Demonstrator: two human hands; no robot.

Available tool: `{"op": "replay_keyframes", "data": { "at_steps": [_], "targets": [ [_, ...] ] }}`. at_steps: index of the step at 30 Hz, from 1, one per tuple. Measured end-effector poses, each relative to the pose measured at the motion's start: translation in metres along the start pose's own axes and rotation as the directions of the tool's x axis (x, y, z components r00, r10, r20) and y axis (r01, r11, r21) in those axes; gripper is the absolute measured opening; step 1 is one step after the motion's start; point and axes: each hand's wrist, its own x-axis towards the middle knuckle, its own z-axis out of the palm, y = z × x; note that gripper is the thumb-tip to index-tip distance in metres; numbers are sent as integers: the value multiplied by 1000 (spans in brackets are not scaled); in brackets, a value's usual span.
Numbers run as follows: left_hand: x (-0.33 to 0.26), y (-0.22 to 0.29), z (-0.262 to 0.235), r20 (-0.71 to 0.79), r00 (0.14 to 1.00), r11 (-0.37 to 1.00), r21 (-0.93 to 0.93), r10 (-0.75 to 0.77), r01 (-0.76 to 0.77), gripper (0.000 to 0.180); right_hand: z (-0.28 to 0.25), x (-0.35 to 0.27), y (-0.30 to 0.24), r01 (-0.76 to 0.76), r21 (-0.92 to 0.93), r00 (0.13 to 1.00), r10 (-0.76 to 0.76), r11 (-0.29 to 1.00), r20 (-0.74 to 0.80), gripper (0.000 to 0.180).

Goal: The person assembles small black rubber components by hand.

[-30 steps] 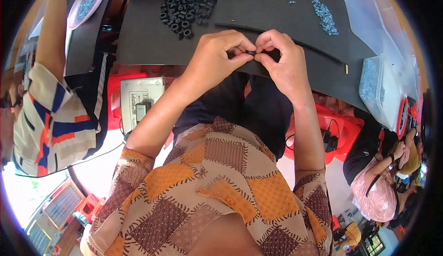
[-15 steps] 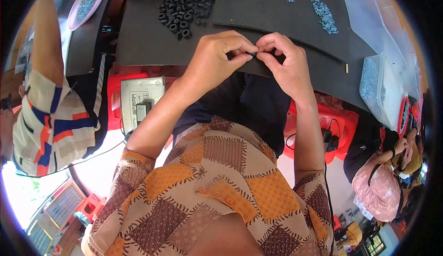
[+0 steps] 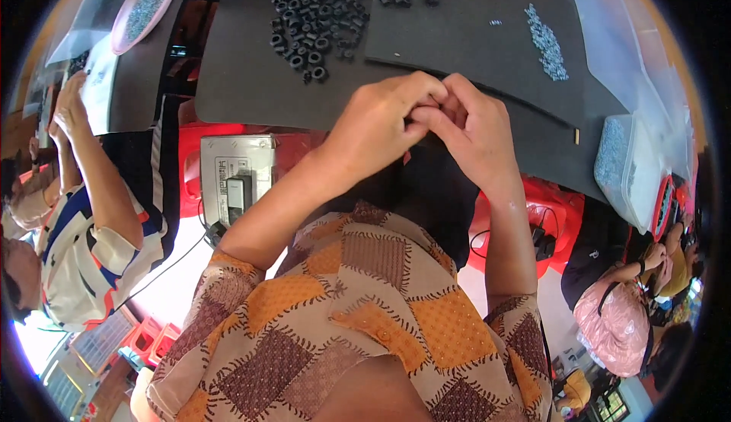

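Note:
My left hand [image 3: 381, 124] and my right hand [image 3: 478, 127] meet at the near edge of the dark table [image 3: 251, 72], thumbs and fingertips pressed together. Between them is a small black part, seen half a second ago in the left fingertips; the fingers now hide it. Beyond my left hand lies a heap of black ring-shaped parts [image 3: 314, 58]. A strip of small silvery-blue metal pieces [image 3: 547, 45] is spread on a dark mat [image 3: 449, 30], past my right hand.
A clear tub of small metal pieces [image 3: 615, 156] stands at the table's right edge. Far left is a pink bowl [image 3: 145, 12]. A carton [image 3: 237, 167] sits on a red stool left of my lap. Co-workers [image 3: 99, 254] sit on both sides.
Both hands have drawn closer together and a little lower, with fingers now overlapping and covering the black part. The co-worker at left has lowered an arm. The whole view has shifted slightly.

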Motion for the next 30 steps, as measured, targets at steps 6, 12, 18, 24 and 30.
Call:
{"op": "replay_keyframes", "data": {
  "at_steps": [6,12,18,24,30],
  "targets": [
    [4,-10,3,66,995,996,49,73,-76,29,4,0,4,-10,134,998,17,991,-53,26],
    [1,-12,6,53,997,998,35,58,-60,26,-3,1,3,-58,135,998,56,989,17,25],
    [1,-9,7,21,996,992,82,90,-91,25,-10,8,1,-88,144,993,75,986,96,23],
    [3,-11,9,42,995,994,53,89,-91,21,-9,5,-1,-60,83,997,55,995,60,20],
    [3,-11,9,31,997,996,45,72,-73,19,-12,4,-2,-112,153,989,95,982,115,15]
  ]
}}
